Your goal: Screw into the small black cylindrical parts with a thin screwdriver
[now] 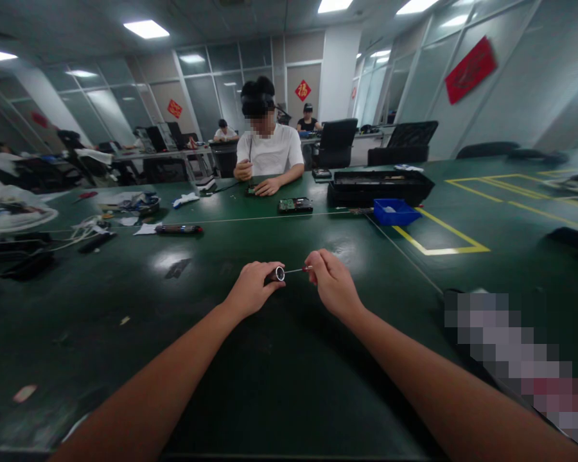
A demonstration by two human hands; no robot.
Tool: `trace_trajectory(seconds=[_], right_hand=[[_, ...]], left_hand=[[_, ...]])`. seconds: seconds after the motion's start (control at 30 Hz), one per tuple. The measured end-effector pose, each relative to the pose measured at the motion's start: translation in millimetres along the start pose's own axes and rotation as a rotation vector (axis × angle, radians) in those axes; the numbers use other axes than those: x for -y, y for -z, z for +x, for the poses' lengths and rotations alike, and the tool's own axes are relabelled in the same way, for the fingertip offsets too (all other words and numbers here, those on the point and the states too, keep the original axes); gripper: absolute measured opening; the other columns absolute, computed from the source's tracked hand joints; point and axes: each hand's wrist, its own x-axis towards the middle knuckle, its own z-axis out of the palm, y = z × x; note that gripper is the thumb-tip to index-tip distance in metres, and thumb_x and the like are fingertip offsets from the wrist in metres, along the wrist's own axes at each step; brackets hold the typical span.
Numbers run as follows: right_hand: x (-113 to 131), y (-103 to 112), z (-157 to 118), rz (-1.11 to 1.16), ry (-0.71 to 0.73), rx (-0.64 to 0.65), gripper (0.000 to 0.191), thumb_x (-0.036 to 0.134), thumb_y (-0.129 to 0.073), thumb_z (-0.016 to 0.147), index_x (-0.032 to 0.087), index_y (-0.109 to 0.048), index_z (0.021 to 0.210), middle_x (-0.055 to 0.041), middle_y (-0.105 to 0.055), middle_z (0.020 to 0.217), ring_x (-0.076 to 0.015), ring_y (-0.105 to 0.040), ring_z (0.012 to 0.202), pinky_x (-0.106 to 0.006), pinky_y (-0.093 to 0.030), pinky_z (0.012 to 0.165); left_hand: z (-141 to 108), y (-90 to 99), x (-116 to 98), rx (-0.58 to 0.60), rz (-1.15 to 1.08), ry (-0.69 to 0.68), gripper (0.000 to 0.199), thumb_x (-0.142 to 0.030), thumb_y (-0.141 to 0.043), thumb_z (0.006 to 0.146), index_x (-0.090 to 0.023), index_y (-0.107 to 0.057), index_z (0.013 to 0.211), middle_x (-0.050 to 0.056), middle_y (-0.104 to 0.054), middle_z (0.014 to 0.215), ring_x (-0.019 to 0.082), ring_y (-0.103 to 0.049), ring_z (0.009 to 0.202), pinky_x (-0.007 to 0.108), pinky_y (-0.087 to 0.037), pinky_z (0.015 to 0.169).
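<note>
My left hand (253,290) is closed around a short dark cylinder, with a bright silver ring (280,274) at its end; most of the body is hidden by the fingers. Pinched in my right hand (334,282) is a thin screwdriver (296,270) with a reddish handle. Its metal shaft points left, and the tip meets or comes close to the ringed end; I cannot tell whether it touches. Both hands are above the green table (270,378).
Across the table a person in a white shirt (275,154) works on a small part. Between us lie a circuit-board device (295,205), a blue bin (395,212), a long black tray (380,192) and a dark tube (178,229). Cables (84,230) clutter the left; a pixelated object (515,353) lies right.
</note>
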Motion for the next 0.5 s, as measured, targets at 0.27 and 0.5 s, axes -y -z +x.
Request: trace_trajectory(seconds=[0.27, 0.5], right_hand=[[-10, -7, 4, 0.311, -0.146, -0.089, 0.025, 0.045, -0.061, 0.09, 0.021, -0.062, 0.097, -0.0056, -0.069, 0.088, -0.0204, -0.066, 0.081, -0.037, -0.052, 0.08], [-23, -6, 16, 0.691, -0.412, -0.106, 0.028, 0.05, -0.061, 0.089, 0.023, -0.062, 0.081, -0.0019, -0.061, 0.071, -0.0187, -0.06, 0.065, -0.039, -0.055, 0.075]], left_hand=[[0, 2.2, -2, -0.018, -0.057, 0.041, 0.037, -0.03, -0.069, 0.09, -0.025, -0.064, 0.127, 0.005, -0.071, 0.111, 0.024, -0.061, 0.098, 0.041, -0.044, 0.092], [5, 8.9, 0, -0.061, 0.079, -0.129, 0.038, -0.033, -0.07, 0.091, -0.026, -0.064, 0.128, 0.004, -0.07, 0.114, 0.025, -0.059, 0.107, 0.043, -0.039, 0.099]])
